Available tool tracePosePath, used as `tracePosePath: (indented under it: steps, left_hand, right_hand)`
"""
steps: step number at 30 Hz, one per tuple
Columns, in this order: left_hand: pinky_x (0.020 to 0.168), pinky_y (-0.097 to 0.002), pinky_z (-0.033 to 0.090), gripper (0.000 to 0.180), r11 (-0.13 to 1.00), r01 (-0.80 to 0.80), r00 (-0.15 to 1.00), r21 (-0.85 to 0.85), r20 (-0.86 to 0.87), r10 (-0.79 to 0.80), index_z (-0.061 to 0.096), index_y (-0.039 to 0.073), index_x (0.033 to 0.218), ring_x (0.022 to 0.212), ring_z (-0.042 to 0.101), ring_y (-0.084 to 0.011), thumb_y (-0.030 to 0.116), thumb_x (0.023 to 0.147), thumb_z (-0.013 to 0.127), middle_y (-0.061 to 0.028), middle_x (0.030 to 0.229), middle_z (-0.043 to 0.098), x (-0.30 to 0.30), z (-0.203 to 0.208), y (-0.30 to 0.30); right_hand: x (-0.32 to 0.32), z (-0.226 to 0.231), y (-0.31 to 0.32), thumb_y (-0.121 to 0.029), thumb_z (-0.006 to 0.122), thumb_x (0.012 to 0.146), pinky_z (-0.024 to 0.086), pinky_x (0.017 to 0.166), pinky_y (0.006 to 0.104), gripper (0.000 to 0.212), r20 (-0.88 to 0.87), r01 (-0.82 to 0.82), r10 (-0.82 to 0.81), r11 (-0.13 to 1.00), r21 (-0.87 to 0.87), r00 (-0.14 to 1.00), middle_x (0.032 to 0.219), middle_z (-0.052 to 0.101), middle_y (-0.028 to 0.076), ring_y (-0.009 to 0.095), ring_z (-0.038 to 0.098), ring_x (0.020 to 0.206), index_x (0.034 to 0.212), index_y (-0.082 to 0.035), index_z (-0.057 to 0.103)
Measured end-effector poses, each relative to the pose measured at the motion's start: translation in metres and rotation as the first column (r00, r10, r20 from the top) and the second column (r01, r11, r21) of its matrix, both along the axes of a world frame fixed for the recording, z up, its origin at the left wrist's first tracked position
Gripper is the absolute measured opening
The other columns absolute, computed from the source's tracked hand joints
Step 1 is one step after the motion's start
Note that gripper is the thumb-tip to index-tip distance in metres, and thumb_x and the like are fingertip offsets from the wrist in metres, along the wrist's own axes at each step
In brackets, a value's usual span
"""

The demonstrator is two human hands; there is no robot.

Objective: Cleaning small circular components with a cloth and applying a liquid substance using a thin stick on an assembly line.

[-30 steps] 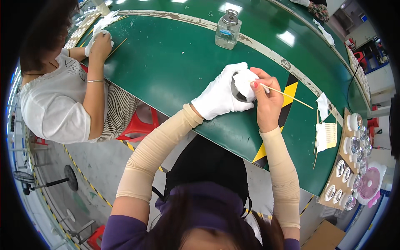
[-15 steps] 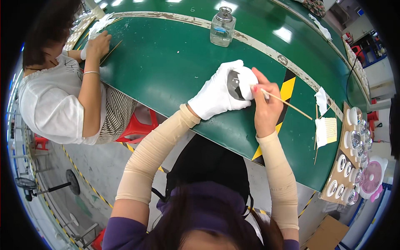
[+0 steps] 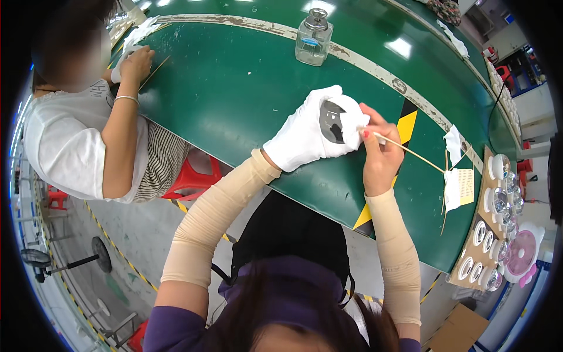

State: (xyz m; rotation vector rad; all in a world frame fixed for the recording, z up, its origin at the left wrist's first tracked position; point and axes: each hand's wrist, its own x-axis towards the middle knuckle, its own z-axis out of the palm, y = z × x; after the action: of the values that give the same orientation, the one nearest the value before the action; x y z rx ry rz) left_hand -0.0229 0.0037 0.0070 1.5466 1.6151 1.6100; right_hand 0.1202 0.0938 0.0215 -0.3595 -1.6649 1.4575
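Observation:
My left hand [image 3: 300,136], in a white glove, is closed around a round white-rimmed part with a dark, glossy face [image 3: 332,115], held tilted above the green table. My bare right hand [image 3: 382,157] pinches a thin wooden stick [image 3: 417,155] close to the part's right side. A white cloth [image 3: 353,124] is at the stick's end by my fingertips and lies against the right portion of the glossy face. Whether the cloth is wrapped on the stick or pinched with it I cannot tell.
A glass bottle with a metal cap [image 3: 314,39] stands at the back. On the right lie white cloths [image 3: 452,189], thin sticks and a board [image 3: 476,258] with several round white-rimmed parts. At left, a co-worker [image 3: 70,141] sits at the same green table [image 3: 229,76].
My right hand has shifted slightly to the right with the stick and cloth, so more of the part's rim shows. My left hand stays nearly in place.

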Motion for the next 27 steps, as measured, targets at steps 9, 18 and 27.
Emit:
tracePosePath:
  steps: [9, 18, 27]
  left_hand:
    - [0.088, -0.0398, 0.050, 0.088, 0.941, -0.339, 0.940, -0.021, -0.036, 0.338, 0.035, 0.006, 0.137, 0.106, 0.060, -0.0345, 0.027, 0.067, 0.084, -0.0179, 0.121, 0.056, 0.028, -0.001, -0.005]
    - [0.085, -0.0407, 0.051, 0.085, 0.888, -0.459, 0.879, -0.030, -0.161, 0.449, 0.036, 0.001, 0.134, 0.103, 0.060, -0.0347, 0.031, 0.069, 0.083, -0.0193, 0.120, 0.053, 0.035, 0.004, 0.000]
    - [0.086, -0.0395, 0.052, 0.081, 0.936, -0.351, 0.934, -0.018, -0.079, 0.349, 0.040, 0.005, 0.132, 0.103, 0.063, -0.0334, 0.027, 0.068, 0.084, -0.0164, 0.111, 0.061, 0.024, 0.002, 0.000]
  right_hand:
    - [0.000, -0.001, -0.013, 0.000, 0.066, 0.084, 0.047, 0.095, 0.0367, 0.008, 0.049, 0.111, -0.177, 0.786, 0.608, 0.983, 0.128, 0.059, 0.022, 0.032, 0.059, 0.118, 0.090, 0.000, 0.061]
    - [-0.004, 0.009, -0.018, 0.001, 0.066, 0.084, 0.053, 0.085, 0.0331, 0.013, -0.015, 0.209, -0.280, 0.680, 0.703, 0.960, 0.124, 0.061, 0.025, 0.028, 0.067, 0.104, 0.093, 0.000, 0.056]
    - [-0.005, 0.004, -0.021, 0.002, 0.067, 0.082, 0.048, 0.095, 0.0393, 0.011, 0.054, 0.146, -0.184, 0.899, 0.412, 0.981, 0.124, 0.061, 0.025, 0.037, 0.059, 0.117, 0.087, 0.001, 0.058]
